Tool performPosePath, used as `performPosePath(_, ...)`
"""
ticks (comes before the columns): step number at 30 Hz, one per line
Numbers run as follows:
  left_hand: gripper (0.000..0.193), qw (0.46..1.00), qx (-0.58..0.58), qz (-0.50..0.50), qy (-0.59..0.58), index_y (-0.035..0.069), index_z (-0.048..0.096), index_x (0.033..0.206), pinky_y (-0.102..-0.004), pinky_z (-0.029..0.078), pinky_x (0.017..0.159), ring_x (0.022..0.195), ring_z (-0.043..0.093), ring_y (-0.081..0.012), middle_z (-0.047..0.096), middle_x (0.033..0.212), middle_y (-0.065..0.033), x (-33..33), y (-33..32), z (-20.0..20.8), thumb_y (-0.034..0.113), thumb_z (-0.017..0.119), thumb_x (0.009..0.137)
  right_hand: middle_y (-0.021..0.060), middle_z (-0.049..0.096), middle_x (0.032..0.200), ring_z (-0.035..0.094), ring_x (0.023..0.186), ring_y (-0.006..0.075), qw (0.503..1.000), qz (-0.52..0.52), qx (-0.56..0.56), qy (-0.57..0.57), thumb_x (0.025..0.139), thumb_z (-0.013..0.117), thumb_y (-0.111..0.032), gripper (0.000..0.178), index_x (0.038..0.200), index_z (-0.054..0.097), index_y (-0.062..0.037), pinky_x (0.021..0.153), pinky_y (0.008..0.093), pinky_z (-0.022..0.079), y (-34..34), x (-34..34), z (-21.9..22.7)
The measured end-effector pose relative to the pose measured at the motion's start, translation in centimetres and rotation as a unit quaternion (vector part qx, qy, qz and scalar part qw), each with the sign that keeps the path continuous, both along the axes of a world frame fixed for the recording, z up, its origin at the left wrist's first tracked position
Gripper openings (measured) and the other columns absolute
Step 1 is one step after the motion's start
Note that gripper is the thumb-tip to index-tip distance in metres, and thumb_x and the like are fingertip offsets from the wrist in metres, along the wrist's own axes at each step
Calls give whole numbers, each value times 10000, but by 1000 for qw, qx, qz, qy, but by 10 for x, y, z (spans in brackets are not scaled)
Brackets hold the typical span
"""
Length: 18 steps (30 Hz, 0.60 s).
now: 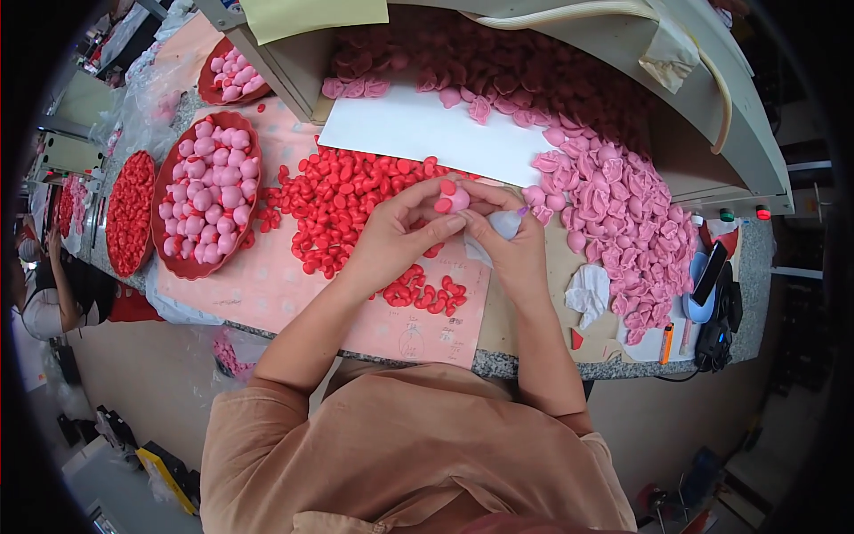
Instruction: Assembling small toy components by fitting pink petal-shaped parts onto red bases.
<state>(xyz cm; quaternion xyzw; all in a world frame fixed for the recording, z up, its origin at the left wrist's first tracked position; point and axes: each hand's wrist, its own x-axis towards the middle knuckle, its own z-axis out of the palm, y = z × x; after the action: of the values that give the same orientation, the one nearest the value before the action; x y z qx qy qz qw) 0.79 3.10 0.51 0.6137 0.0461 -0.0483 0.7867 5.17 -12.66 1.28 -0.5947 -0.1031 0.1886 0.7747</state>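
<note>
Over the near middle of the table, my two hands meet. My left hand [391, 238] is closed on a small pink rounded plastic piece [460, 199] with red parts on it. A soft whitish squeeze bottle with a purple tip [505, 224] sits in my closed right hand [519, 258], whose thumb and fingertips reach to the pink piece. Loose red curved pieces [342, 200] lie heaped beside and beyond my left hand, with a smaller group [425, 294] nearer to me. To the right, pink shell-like and rounded pieces [614, 214] form a large pile.
At the left stand a red scalloped tray [160, 240] of pink-and-red pieces and a tray of red pieces [132, 214]. A grey housing [738, 89] arches over the back. A crumpled tissue [587, 294], an orange lighter [666, 343] and a phone [709, 274] lie right. Another person [53, 294] sits far left.
</note>
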Motion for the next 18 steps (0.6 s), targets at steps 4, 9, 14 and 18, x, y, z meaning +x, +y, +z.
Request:
performPosePath(4, 440, 1000, -2, 8, -27, 44, 452, 1290, -212, 481, 685, 901, 595, -115, 572, 1068, -51, 2, 0, -2, 89, 598, 878, 88, 603, 1045, 587, 901, 124, 998, -10, -33, -57, 834, 617, -12, 358, 1180, 535, 18, 799, 245, 478, 1, -2, 4)
performPosePath(9, 422, 997, -46, -8, -55, 35, 462, 1274, -222, 481, 714, 963, 576, -124, 544, 1139, -68, 2, -3, 8, 37, 586, 871, 77, 593, 1036, 579, 907, 116, 999, -22, -27, -19, 822, 630, -8, 353, 1165, 549, 16, 790, 239, 474, -1, 0, 1)
performPosePath(14, 422, 995, -92, -18, -37, 28, 455, 1273, -266, 491, 829, 1047, 540, -146, 537, 1168, -89, 3, 2, 5, 9, 573, 868, 47, 547, 1056, 569, 890, 104, 989, -9, -85, -117, 810, 651, -23, 336, 1137, 578, -4, 777, 231, 469, -4, 1, -3)
performPosePath(18, 424, 991, -58, 20, -119, 11, 449, 1270, -309, 471, 925, 1099, 518, -170, 508, 1217, -108, 4, 0, 6, -19, 565, 863, 38, 528, 1073, 561, 858, 98, 984, -21, -101, -148, 790, 668, -19, 338, 1120, 593, -17, 759, 225, 466, 0, 0, 2)
